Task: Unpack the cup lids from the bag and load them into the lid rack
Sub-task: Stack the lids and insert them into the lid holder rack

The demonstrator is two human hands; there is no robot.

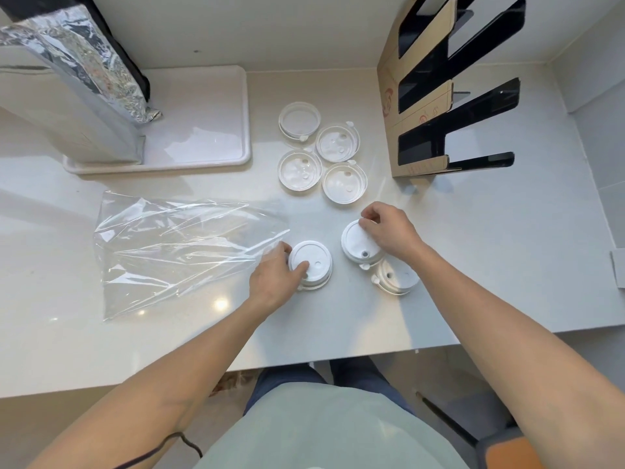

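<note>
Bag [176,245]: flat, no lids visible inside.
Lid rack [439,96]: slots bare.
Left hand [274,279]: fingers closed on lid stack [313,262].
Right hand [389,231]: pinching second lid stack [358,242].

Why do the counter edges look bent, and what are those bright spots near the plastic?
Head view: the wide-angle lens bows the pale counter's edges; the spots are lamp glare beside the clear crinkled plastic bag; the silver foil pouch glints too; the image is slightly soft.
</note>
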